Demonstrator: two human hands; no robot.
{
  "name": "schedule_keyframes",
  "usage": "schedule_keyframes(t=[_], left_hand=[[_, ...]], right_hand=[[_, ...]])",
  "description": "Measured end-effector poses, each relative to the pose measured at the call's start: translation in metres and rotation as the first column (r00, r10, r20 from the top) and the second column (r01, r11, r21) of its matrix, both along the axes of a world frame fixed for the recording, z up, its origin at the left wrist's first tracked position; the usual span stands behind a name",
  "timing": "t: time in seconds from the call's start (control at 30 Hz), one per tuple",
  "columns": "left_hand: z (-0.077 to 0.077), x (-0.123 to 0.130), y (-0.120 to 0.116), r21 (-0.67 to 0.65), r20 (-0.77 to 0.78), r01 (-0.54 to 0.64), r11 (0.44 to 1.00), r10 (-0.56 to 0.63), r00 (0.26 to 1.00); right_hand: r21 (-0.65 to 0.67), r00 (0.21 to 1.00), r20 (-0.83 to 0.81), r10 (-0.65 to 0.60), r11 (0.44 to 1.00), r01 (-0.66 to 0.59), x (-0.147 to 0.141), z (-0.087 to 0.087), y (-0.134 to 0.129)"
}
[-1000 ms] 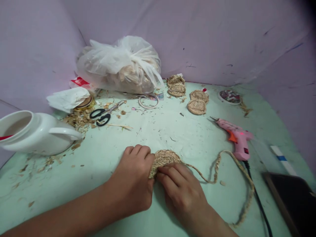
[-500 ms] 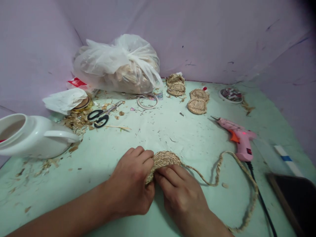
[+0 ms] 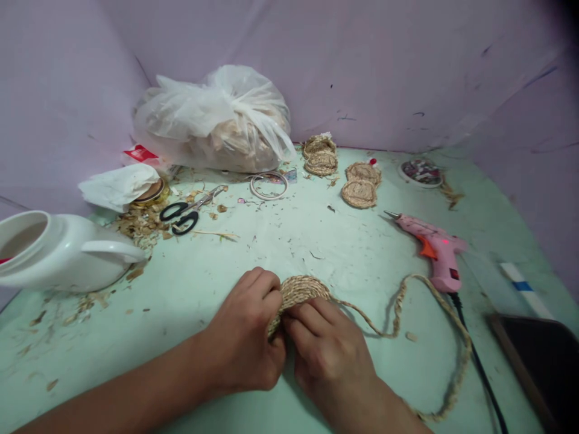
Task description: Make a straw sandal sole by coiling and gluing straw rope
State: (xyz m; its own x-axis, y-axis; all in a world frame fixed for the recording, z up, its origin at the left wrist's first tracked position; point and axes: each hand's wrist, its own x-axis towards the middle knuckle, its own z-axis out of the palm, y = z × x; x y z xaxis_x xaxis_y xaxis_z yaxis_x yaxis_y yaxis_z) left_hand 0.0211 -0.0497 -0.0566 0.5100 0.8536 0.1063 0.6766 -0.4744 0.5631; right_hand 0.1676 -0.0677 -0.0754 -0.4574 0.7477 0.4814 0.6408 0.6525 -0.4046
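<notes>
A coiled braided straw disc is held low over the green table, at the lower middle of the head view. My left hand is closed on its left edge, thumb underneath. My right hand pinches the lower right edge, and its fingertips are partly hidden by the disc. From the disc's right side a loose braided cord runs over the table, curves round and passes behind my right forearm.
A pink glue gun with a black cable lies at right, near a dark-screened device. Black-handled scissors, a white jug and straw scraps are at left. Behind stand a plastic bag and woven straw pieces.
The whole view has shifted very slightly. Both hands keep their hold on the disc, with the right hand's wrist turned a little.
</notes>
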Motion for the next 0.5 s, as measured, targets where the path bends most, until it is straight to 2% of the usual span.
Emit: schedule_keyframes(t=[0.33,0.5], left_hand=[[-0.0072,0.0017,-0.0011,0.035,0.073,-0.022,0.999,0.020,0.997],[-0.0035,0.0017,-0.0006,0.088,0.043,0.006,0.996,-0.010,0.999]], right_hand=[[0.016,0.996,0.057,-0.063,0.998,0.062,-0.0083,0.0035,0.0053],[0.019,0.994,0.068,-0.083,0.996,0.082,-0.0082,0.0036,0.0047]])
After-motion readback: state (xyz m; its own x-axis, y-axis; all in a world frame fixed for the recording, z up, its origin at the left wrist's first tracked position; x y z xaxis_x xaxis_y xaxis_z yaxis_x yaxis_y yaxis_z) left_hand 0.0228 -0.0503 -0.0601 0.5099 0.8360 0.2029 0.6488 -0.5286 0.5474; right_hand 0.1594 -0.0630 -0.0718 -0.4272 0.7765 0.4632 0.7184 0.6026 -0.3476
